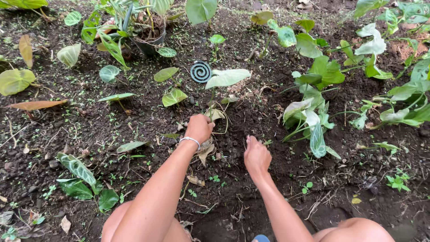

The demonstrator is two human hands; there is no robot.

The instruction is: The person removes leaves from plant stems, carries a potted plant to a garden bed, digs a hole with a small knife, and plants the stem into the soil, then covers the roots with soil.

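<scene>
Looking down from the head camera, I see two bare arms reaching forward over dark, crumbly soil (251,112) in a garden bed. My left hand (199,127), with a thin pale bracelet (190,140) at the wrist, is curled into a loose fist at the foot of a small seedling (226,78), closed around its thin stem just above the ground, with dry brown leaf litter (206,152) touching the underside of the hand. My right hand (256,154) rests just beside it, a little nearer to me, fingers pressed together and pointing down into the earth; I cannot tell whether it holds anything. To do this step well, I judge the left hand should keep the stem upright with a light grip, not squeezing, while the right firms soil evenly round the base without burying the leaf. The seedling has one broad, pale green, heart-shaped leaf leaning to the right on a slender stalk, and it looks tender and easily bent. Just beside that leaf, on its left, lies a dark green spiral coil (200,71). Other young plants with veined green leaves (313,130) stand to the right, and a black pot (150,42) of foliage sits farther off.
</scene>
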